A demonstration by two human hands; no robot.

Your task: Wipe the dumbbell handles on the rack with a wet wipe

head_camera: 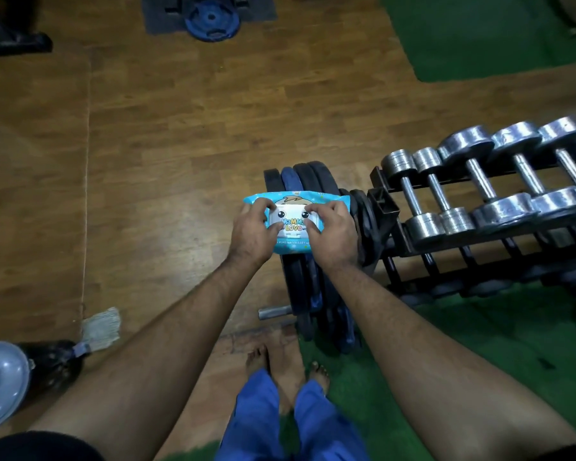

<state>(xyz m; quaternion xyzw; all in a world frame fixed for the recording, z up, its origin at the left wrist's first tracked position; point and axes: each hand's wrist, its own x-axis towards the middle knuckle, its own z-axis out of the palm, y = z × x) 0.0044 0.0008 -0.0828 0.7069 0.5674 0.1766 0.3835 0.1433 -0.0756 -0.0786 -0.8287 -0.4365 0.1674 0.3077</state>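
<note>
A light blue pack of wet wipes (291, 248) with a cartoon face lies on top of upright weight plates (305, 176). My left hand (253, 232) grips its left side, fingers curled over the white lid flap. My right hand (331, 232) grips the right side the same way. To the right, a black rack (384, 207) carries several chrome dumbbells (482, 184) side by side, their bare metal handles pointing toward me. Both hands are well left of the dumbbells.
Wooden floor spreads to the left and ahead. Green mats (479, 34) lie at the far right and under the rack. A blue weight plate (212, 21) lies far ahead. A grey lidded bin with a black bag (50, 364) stands at lower left. My bare feet (290, 364) are below.
</note>
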